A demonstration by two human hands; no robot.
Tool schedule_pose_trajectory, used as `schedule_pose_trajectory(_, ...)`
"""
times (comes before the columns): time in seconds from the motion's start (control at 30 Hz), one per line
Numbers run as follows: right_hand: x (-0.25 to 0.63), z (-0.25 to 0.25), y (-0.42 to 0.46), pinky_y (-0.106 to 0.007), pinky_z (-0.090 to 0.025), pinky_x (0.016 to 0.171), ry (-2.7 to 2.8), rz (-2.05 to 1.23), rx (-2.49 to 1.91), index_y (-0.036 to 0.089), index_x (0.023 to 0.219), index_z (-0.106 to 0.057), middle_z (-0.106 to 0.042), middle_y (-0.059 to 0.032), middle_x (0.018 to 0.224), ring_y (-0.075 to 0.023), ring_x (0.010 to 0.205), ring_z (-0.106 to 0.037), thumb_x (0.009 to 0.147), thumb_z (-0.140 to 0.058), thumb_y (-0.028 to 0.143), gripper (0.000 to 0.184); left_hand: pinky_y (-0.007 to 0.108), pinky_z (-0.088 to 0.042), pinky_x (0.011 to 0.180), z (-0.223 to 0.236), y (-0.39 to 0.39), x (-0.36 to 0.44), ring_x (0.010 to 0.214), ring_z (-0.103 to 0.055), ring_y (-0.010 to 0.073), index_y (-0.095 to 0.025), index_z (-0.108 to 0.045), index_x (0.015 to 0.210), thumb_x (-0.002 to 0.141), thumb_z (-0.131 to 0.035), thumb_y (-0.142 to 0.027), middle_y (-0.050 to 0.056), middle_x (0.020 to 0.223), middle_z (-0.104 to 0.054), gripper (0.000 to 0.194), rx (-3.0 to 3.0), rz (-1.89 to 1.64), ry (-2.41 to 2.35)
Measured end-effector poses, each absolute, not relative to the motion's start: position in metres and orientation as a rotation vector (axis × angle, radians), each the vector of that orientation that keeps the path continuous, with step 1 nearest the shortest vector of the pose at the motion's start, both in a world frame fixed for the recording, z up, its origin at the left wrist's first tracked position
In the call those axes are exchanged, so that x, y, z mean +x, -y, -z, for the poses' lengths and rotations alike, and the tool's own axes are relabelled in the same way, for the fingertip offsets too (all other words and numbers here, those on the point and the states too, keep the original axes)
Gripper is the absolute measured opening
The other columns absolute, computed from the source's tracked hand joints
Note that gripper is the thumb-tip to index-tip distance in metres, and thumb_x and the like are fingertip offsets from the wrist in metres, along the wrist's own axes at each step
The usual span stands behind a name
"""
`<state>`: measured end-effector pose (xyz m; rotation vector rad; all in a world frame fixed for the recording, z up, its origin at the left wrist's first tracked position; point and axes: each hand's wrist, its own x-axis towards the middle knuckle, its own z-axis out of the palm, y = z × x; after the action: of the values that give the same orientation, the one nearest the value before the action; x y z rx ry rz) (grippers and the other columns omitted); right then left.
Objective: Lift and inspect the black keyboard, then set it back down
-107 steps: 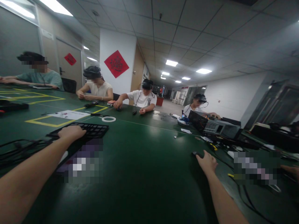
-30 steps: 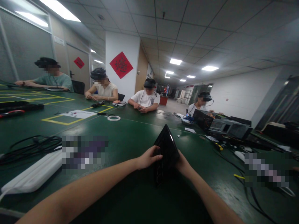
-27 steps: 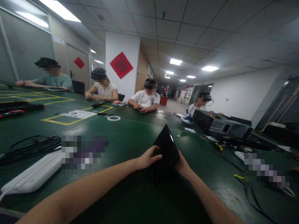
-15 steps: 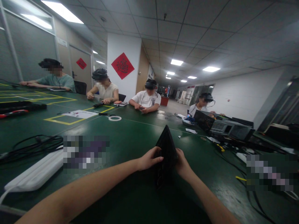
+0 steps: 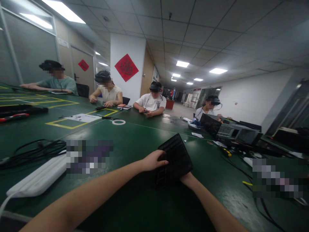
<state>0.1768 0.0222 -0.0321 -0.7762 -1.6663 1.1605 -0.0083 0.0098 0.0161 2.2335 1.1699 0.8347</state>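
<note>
Between my hands a black, flat, wallet-like case (image 5: 176, 156) is held up above the green table (image 5: 135, 145). Its broad face shows a faint grid of lines and it leans to one side. My left hand (image 5: 153, 161) is closed on its left edge, thumb on the near face, with the other fingers partly behind it. From below, my right hand (image 5: 189, 181) supports the lower right edge; most of its fingers are hidden behind the case. The lower left part of the case is dark and hard to make out.
To the left lie a white power strip (image 5: 38, 177) and black cables (image 5: 41, 151). A white ring (image 5: 118, 122) sits farther out. An opened computer case (image 5: 238, 132) and loose cables are at right. Several people wearing headsets sit around the table.
The black wallet-like case has turned from nearly edge-on to showing its broad face, tipping to the right. My right hand has moved slightly lower beneath it; my left hand has barely moved.
</note>
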Motion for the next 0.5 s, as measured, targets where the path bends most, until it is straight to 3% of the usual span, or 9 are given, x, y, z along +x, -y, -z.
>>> schedule_pose_trajectory(0.17,0.175,0.018,-0.011,-0.044,-0.034,0.098,1.475,-1.383,-0.658,0.026,0.098,-0.063,-0.062,-0.0035,0.109,-0.0228,0.103,-0.054,0.059,-0.063,0.055,0.048,0.030,-0.040,0.076,-0.024,-0.012,-0.008,0.085,-0.052,0.0193,-0.013,-0.057,0.100,0.069,-0.060,-0.040,0.007,0.092,-0.058,0.041,1.966,-0.842,-1.143)
schedule_pose_trajectory(0.3,0.173,0.003,-0.001,-0.042,-0.034,0.098,1.421,-1.470,-0.648,0.030,0.094,-0.065,-0.063,-0.0011,0.108,-0.0217,0.103,-0.054,0.055,-0.066,0.055,0.046,0.025,-0.043,0.066,-0.025,-0.022,-0.007,0.064,-0.051,0.0113,-0.011,-0.055,0.087,0.075,-0.051,-0.011,0.002,0.073,-0.055,0.013,1.177,-1.055,-1.140)
schedule_pose_trajectory(0.4,0.172,-0.006,0.006,-0.041,-0.037,0.096,1.433,-1.543,-0.646,0.031,0.091,-0.066,-0.064,-0.0010,0.107,-0.0215,0.101,-0.055,0.055,-0.066,0.055,0.043,0.023,-0.045,0.064,-0.025,-0.029,-0.012,0.058,-0.050,0.0091,-0.009,-0.049,0.084,0.073,-0.040,0.006,0.002,0.067,-0.050,0.021,0.797,-1.171,-1.151)
schedule_pose_trajectory(0.5,0.171,-0.008,0.006,-0.040,-0.036,0.098,1.444,-1.534,-0.635,0.030,0.088,-0.067,-0.065,0.0001,0.105,-0.0210,0.102,-0.055,0.055,-0.068,0.052,0.039,0.022,-0.047,0.066,-0.026,-0.031,-0.018,0.060,-0.053,0.0088,-0.009,-0.046,0.082,0.076,-0.037,0.006,0.003,0.069,-0.049,0.019,0.729,-1.189,-1.145)
